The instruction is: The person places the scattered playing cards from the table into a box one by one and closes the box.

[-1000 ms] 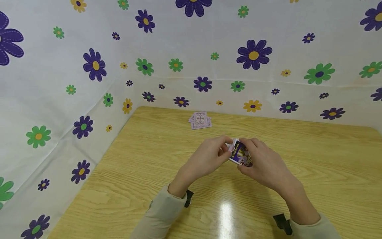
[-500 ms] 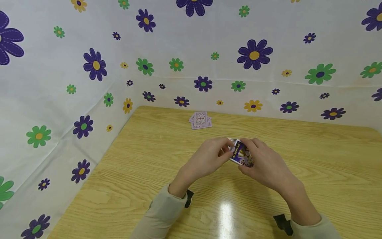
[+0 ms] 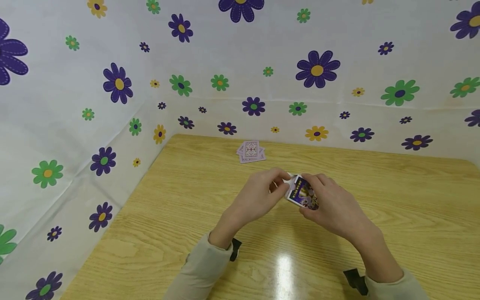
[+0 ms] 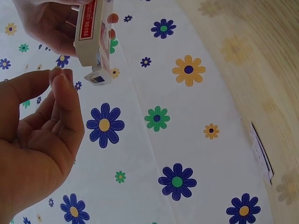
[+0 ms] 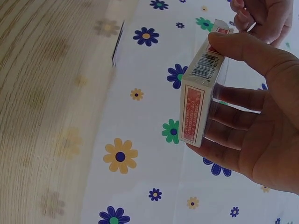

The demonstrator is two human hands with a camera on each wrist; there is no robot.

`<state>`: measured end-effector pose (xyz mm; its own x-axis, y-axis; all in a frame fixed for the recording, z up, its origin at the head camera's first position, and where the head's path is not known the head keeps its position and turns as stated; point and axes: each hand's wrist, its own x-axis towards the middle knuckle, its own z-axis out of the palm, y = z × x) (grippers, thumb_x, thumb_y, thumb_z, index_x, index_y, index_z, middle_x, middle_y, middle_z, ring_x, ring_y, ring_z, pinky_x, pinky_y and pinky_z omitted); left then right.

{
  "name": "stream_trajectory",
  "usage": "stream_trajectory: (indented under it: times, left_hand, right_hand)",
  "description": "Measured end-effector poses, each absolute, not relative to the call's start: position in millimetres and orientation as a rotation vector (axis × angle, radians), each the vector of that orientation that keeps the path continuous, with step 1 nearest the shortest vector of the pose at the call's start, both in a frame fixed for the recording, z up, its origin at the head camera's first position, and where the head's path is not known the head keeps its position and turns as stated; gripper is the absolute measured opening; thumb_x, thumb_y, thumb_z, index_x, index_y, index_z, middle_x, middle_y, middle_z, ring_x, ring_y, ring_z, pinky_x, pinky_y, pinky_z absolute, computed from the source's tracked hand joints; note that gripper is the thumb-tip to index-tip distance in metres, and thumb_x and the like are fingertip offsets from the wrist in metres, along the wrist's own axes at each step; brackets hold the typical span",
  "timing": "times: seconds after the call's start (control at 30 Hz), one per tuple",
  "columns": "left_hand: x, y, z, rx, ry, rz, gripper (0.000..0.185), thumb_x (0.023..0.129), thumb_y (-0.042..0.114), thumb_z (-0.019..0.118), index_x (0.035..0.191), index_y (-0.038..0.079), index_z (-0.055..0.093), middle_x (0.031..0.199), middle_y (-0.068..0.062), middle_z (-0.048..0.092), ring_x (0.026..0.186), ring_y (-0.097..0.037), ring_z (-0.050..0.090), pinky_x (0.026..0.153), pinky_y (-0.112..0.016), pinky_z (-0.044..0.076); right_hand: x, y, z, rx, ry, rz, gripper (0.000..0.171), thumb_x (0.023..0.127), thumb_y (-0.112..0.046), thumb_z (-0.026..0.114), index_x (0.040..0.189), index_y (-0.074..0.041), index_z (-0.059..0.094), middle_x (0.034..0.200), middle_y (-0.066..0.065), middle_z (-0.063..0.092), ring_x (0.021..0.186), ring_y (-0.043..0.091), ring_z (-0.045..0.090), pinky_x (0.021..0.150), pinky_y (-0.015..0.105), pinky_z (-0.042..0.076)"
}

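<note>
Head view: beneath both hands stretches a glossy wooden table [image 3: 168, 208]; beyond the grip and off to its left hangs a white flowered cloth [image 3: 277, 87]. One printed box [image 3: 304, 194] is gripped between the right hand's [image 3: 335, 208] thumb and fingers, its flap [image 4: 98, 77] open toward the left hand [image 3: 256, 193]; its contents are unclear. Left fingers curve beside that end; whether they pinch anything, I cannot tell. Past the grip, leftward, at least three cards [image 3: 251, 150] overlap.
</note>
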<state>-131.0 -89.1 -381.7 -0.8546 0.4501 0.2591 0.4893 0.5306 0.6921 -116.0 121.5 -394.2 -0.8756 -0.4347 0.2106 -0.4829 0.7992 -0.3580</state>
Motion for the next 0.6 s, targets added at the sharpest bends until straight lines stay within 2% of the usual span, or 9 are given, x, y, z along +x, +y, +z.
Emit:
stream_trajectory:
  times: [0.17, 0.3, 0.5, 0.6]
  left_hand:
    - [-139.3, -96.4, -382.6, -0.742, -2.659, -1.282, 0.018, 0.101, 0.015, 0.056, 0.114, 0.006, 0.065, 0.091, -0.002, 0.068, 0.074, -0.011, 0.058, 0.066, -0.025, 0.051]
    - [-158.5, -110.0, -388.8, -0.526, -2.697, -1.217, 0.016, 0.1, 0.014, 0.057, 0.112, 0.006, 0.066, 0.092, -0.006, 0.069, 0.073, -0.015, 0.059, 0.063, -0.028, 0.05]
    - [-218.4, -127.5, -407.3, -0.149, -2.878, -1.065, 0.023, 0.097, 0.015, 0.055, 0.114, 0.004, 0.064, 0.1, -0.011, 0.068, 0.07, -0.018, 0.057, 0.056, -0.026, 0.042]
    - [-247.8, -131.1, -416.4, -0.017, -2.963, -1.011, 0.027, 0.095, 0.014, 0.054, 0.117, 0.002, 0.062, 0.106, -0.012, 0.067, 0.074, -0.02, 0.057, 0.057, -0.028, 0.044]
  right_hand:
    - [-117.2, 124.2, -393.0, 0.701, -2.885, 0.614, 0.076, 0.077, -0.025, 0.085, 0.139, -0.001, 0.049, 0.122, 0.018, 0.059, 0.092, 0.024, 0.06, 0.073, 0.038, 0.056]
    - [-118.8, 125.1, -392.7, 0.675, -2.916, 0.628, 0.076, 0.078, -0.026, 0.084, 0.14, -0.001, 0.048, 0.124, 0.018, 0.059, 0.095, 0.025, 0.061, 0.075, 0.04, 0.056]
    - [-120.3, 130.5, -392.3, 0.651, -2.923, 0.642, 0.075, 0.078, -0.027, 0.083, 0.14, -0.001, 0.048, 0.124, 0.017, 0.059, 0.096, 0.024, 0.06, 0.075, 0.038, 0.056]
    - [-122.2, 133.8, -391.6, 0.641, -2.919, 0.641, 0.075, 0.078, -0.027, 0.083, 0.139, -0.001, 0.049, 0.123, 0.017, 0.059, 0.094, 0.023, 0.06, 0.072, 0.037, 0.056]
